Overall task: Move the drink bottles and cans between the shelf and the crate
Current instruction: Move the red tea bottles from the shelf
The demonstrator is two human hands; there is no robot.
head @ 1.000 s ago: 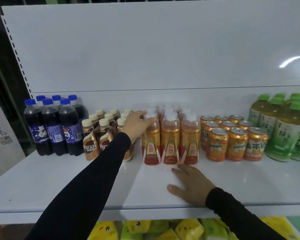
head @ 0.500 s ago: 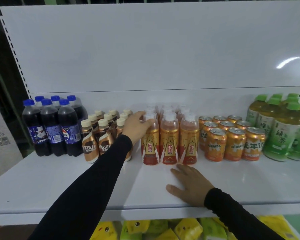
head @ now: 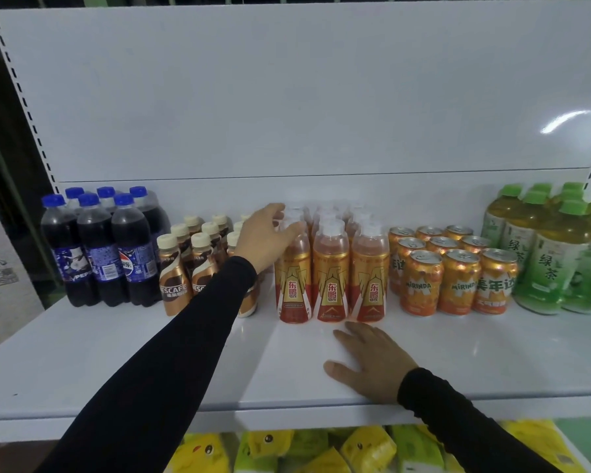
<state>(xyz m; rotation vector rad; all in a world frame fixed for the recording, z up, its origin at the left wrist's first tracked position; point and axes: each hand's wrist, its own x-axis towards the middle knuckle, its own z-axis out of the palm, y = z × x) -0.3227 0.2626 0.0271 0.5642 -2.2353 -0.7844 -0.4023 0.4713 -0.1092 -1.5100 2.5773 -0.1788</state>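
White shelf point(head: 116, 353) carried rows of drinks; left hand point(head: 265, 238) reached to the front-left gold bottle point(head: 292, 285), its fingers point(head: 289, 230) loosely curved over the shoulder and cap, grip uncertain; right hand point(head: 372, 361) lay flat, spread on the shelf just before the gold bottles; cans point(head: 458, 278) stood beside them.

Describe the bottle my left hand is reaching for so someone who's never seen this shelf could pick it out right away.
On the white shelf, find the block of gold-and-red energy drink bottles in the middle, between the brown coffee bottles and the orange cans. The one meant is the front-left bottle of that block. It alone has the left hand at its clear cap.
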